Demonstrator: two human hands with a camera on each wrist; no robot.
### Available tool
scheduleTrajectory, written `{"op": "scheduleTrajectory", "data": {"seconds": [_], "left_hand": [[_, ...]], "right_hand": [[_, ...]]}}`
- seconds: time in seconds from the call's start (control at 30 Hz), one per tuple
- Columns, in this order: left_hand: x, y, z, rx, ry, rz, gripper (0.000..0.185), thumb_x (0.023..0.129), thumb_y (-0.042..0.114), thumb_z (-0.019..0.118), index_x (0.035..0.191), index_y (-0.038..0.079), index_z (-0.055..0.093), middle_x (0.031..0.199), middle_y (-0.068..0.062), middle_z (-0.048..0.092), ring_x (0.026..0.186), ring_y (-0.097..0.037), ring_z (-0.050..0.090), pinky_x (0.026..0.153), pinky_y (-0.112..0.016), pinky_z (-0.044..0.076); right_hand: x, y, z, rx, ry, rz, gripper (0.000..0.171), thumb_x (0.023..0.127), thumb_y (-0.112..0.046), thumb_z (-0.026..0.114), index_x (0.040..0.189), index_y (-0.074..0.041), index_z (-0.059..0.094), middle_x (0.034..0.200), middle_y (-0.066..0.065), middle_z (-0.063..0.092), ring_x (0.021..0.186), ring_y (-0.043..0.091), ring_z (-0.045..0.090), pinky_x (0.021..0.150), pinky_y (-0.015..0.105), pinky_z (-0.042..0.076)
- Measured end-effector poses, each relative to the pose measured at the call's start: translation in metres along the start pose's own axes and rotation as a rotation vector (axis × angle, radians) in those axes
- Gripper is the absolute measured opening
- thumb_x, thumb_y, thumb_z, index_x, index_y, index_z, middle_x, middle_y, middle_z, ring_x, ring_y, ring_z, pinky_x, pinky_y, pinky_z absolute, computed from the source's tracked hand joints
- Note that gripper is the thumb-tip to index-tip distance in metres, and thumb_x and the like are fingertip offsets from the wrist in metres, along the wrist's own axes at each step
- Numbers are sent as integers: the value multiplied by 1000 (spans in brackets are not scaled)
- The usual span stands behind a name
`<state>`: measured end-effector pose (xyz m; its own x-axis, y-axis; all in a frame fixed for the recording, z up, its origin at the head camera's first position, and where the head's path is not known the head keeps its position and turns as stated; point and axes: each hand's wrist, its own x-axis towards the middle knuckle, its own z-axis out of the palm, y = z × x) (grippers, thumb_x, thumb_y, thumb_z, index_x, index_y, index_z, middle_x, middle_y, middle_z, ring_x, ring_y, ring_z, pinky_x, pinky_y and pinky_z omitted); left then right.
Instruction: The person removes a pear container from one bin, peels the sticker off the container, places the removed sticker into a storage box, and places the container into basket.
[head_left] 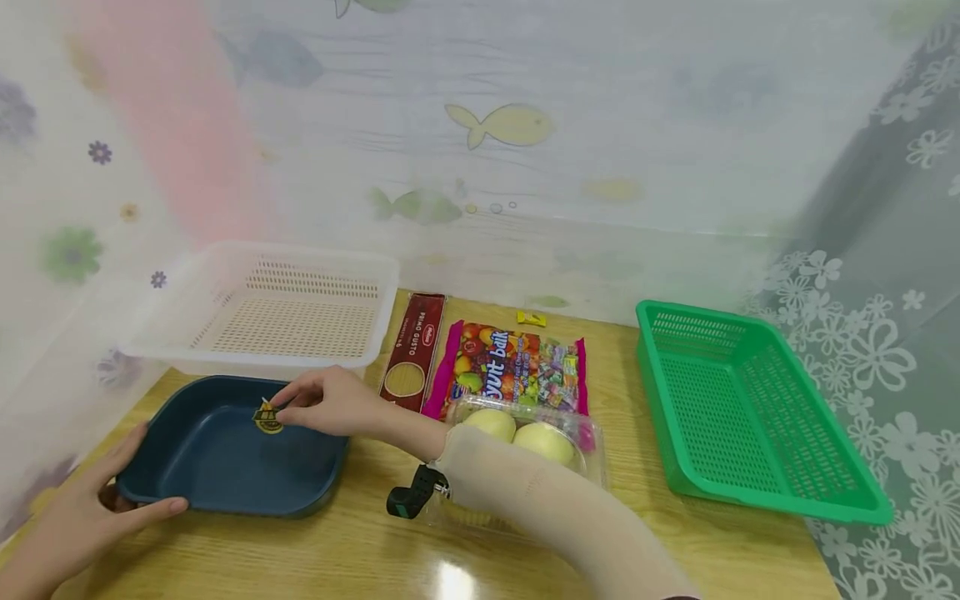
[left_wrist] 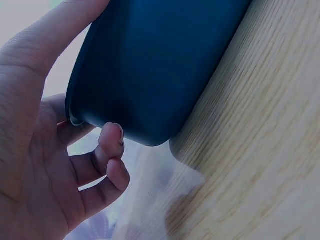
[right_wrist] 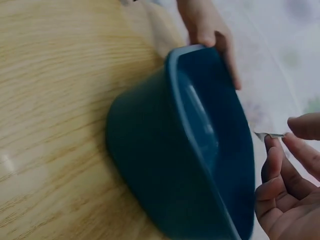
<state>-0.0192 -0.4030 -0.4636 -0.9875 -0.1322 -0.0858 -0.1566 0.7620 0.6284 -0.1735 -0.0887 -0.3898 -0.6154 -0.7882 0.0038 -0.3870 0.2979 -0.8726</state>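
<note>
Hands at blue tray (head_left: 225,467), wooden table (head_left: 360,550), fish-print curtain (head_left: 525,125)

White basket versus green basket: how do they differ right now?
The white basket sits at the table's back left, behind the blue tray; the green basket sits at the far right, apart from the other items. The white basket lies with its long side across the view, while the green basket runs lengthwise toward the camera. Both are perforated plastic, rectangular, and hold nothing visible.

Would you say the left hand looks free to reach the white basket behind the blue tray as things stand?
Probably yes: the left hand holds the blue tray's near corner, and the white basket sits just behind it with nothing between, though the hand would have to let go first.
</note>
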Motion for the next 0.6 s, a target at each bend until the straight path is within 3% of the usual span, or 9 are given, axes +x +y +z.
{"op": "scheduleTrajectory", "data": {"seconds": [0.33,0.6], "left_hand": [[2,6,-3,58,-53,-48,121,95,50,79,168,22,-13,164,-46,11,67,-12,54,56,-26,44],[1,5,-4,58,-35,-18,119,95,47,80,169,23,-11,162,-47,18,65,-11,52,57,-25,43]], "right_hand": [[7,10,10,-73,-74,17,24,104,-9,68,125,-7,79,103,3,82,83,-7,66,72,11,51],[10,13,12,-113,-102,-5,22,104,-9,68,123,-8,80,101,4,82,81,-3,68,64,13,46]]}}
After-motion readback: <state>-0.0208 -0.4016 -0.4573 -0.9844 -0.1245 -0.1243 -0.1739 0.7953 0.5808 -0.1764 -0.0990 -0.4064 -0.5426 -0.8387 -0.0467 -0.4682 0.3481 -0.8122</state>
